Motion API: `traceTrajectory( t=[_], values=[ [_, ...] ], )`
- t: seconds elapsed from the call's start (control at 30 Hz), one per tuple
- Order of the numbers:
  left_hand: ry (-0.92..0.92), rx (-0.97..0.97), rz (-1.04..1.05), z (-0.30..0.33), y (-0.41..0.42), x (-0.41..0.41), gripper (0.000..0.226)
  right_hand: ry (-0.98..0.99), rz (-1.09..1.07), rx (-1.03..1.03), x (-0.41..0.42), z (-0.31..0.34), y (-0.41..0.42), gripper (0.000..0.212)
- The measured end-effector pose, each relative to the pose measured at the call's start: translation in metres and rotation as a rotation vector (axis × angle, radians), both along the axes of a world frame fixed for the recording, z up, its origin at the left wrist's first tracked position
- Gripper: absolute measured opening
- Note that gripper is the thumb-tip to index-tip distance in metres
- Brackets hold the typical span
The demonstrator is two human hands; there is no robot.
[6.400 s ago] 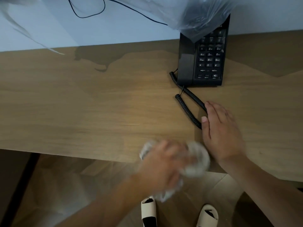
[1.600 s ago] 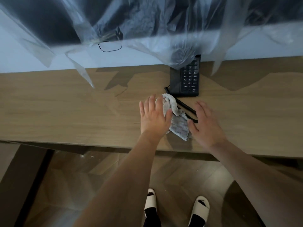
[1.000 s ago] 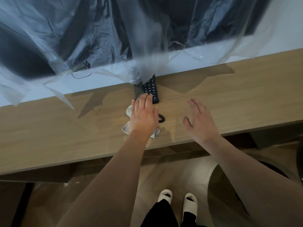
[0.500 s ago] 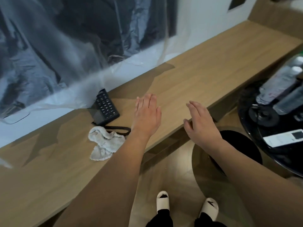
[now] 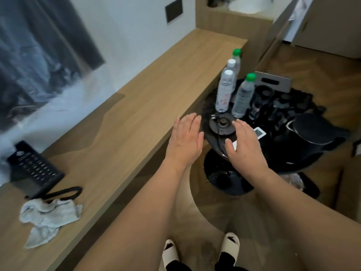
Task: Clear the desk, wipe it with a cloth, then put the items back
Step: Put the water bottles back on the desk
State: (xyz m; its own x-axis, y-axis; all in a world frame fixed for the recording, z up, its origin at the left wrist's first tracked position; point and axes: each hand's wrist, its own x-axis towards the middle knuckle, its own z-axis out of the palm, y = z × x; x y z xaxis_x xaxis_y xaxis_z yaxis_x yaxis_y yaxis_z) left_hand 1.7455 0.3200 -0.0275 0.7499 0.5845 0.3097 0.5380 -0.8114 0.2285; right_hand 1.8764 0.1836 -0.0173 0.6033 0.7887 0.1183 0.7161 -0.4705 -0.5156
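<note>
A phone (image 5: 33, 169) sits at the far left of the wooden desk (image 5: 125, 122), its cord looping toward a crumpled cloth (image 5: 46, 216) that lies just in front of it, near the desk's front edge and well apart from both hands. The left hand (image 5: 185, 141) hovers flat over the desk's edge, fingers straight and together, holding nothing. The right hand (image 5: 246, 145) hovers beside it, equally flat and empty, above a round black side table (image 5: 289, 165). The wiping looks finished and the putting-back about to begin. The kettle base (image 5: 222, 125) lies just beyond and between the two hands, nearer the right one. Four bottles (image 5: 224, 90) stand upright past it, long axes vertical, with a black kettle (image 5: 312, 130) further right, all within the right hand's easier reach. A white remote (image 5: 258, 133) is partly hidden under that hand.
</note>
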Motion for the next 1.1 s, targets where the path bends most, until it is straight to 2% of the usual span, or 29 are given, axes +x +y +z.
traceTrajectory(
  t=[0.3, 0.63, 0.87, 0.97, 1.1],
  values=[
    [0.041, -0.016, -0.078, -0.012, -0.024, 0.078, 0.05, 0.108, -0.068, -0.009, 0.079, -0.019, -0.032, 0.057],
    [0.002, -0.077, -0.153, -0.038, 0.014, 0.156, 0.05, 0.127, -0.148, -0.036, 0.148, -0.03, -0.005, 0.057],
    [-0.036, -0.208, -0.179, -0.057, 0.028, 0.193, 0.051, 0.164, -0.146, -0.014, 0.179, -0.039, 0.016, 0.058],
    [-0.068, -0.252, -0.163, -0.065, 0.03, 0.198, 0.053, 0.181, -0.13, -0.038, 0.192, -0.043, 0.022, 0.059],
    [-0.046, -0.313, -0.036, -0.075, 0.03, 0.204, 0.054, 0.208, -0.054, -0.12, 0.218, -0.045, 0.027, 0.061]
  ],
)
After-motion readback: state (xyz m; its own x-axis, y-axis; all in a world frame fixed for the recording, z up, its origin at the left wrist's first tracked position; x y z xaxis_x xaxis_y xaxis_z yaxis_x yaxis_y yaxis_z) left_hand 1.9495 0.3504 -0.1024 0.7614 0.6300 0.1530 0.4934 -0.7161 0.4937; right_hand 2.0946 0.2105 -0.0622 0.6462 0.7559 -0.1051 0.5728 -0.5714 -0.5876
